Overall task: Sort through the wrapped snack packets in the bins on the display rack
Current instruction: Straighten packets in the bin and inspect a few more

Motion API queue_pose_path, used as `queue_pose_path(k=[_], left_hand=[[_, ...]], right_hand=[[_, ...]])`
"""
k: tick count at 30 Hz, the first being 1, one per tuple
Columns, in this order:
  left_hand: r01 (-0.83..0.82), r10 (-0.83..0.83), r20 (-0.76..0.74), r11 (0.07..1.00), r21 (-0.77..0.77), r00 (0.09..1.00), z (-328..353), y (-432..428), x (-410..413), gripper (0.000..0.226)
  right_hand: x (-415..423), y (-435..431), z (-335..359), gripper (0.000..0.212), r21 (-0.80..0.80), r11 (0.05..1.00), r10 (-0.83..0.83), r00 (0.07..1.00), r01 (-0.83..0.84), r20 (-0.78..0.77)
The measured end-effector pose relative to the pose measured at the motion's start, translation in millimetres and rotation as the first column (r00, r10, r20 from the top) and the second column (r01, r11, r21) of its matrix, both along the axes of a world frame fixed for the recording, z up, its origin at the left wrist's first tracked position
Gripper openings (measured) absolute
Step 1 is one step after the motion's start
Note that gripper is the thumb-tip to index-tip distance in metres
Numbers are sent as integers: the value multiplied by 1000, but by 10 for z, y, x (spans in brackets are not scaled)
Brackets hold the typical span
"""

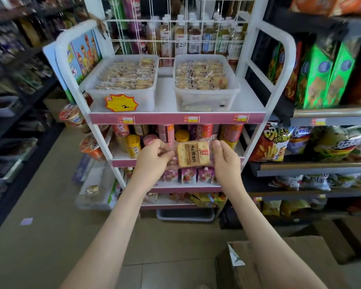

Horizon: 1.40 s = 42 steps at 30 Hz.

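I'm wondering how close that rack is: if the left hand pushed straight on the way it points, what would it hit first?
Probably the pink canister on the second shelf, just beyond the left hand, which pinches the snack packet together with the right hand. Depth is hard to judge.

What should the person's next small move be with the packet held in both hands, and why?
Probably lift the clear-wrapped square biscuit packet up to the right translucent plastic bin. The left hand and right hand pinch its ends below the top shelf, and that bin's packets look similar.
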<state>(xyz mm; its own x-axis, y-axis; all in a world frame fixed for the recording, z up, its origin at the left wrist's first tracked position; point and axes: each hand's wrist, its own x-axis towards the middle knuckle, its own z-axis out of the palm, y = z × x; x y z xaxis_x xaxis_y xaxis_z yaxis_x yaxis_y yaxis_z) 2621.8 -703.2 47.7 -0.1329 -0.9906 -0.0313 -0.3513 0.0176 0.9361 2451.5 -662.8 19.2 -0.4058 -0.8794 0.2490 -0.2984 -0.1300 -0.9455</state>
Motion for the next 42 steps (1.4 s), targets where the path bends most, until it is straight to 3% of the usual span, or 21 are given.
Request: queue_pose_path(k=[9, 12, 14, 15, 18, 19, 22, 25, 31, 34, 37, 40, 42], left_hand=[[-72, 73, 23, 997, -32, 997, 34, -11, 140, 16], [-91, 99, 106, 993, -72, 989, 72, -4, 129, 2], [-99, 133, 240, 984, -148, 962, 118, 27, 90, 17], [-92, 127, 231, 984, -155, 965, 145, 53, 61, 25], [-14, 17, 47, 999, -51, 999, 218, 112, -73, 40], [54, -52, -82, 998, 15, 995, 231, 123, -115, 46], [131, -76, -407, 985, 110, 910, 243, 99, -193, 64], [44, -4, -470, 996, 75, 882, 206, 16, -163, 41], [107, -36, -582, 990, 87, 812, 199, -113, -77, 25], [175, -49, -628, 974, 141, 777, 208, -128, -86, 21], [119, 30, -665, 977, 177, 746, 211, -182, -116, 21], [42, 77, -627, 984, 173, 776, 198, -246, -158, 29], [11, 86, -617, 988, 151, 782, 199, -264, -181, 24]], right_hand=[[83, -197, -66, 33, 81, 985, 132, 968, -153, 212], [89, -247, -14, 34, 119, 986, 112, 993, -117, 49], [93, -248, 58, 32, 91, 993, 88, 991, -79, -98], [106, -244, 98, 30, 56, 996, 83, 984, -75, -158], [226, -248, 204, 26, -103, 985, 100, 943, -139, -316], [285, -256, 229, 25, -158, 971, 113, 930, -177, -350], [403, -290, 239, 17, -203, 915, 271, 904, -348, -330], [379, -290, 249, 30, -153, 868, 448, 878, -472, -170], [232, -328, 294, 33, -257, 925, 322, 937, -280, 135], [172, -369, 318, 26, -182, 928, 343, 936, -325, 76], [153, -399, 314, 31, -155, 919, 361, 932, -362, -37], [191, -415, 286, 39, -192, 907, 321, 911, -374, -260], [206, -427, 280, 42, -226, 896, 309, 902, -383, -303]])
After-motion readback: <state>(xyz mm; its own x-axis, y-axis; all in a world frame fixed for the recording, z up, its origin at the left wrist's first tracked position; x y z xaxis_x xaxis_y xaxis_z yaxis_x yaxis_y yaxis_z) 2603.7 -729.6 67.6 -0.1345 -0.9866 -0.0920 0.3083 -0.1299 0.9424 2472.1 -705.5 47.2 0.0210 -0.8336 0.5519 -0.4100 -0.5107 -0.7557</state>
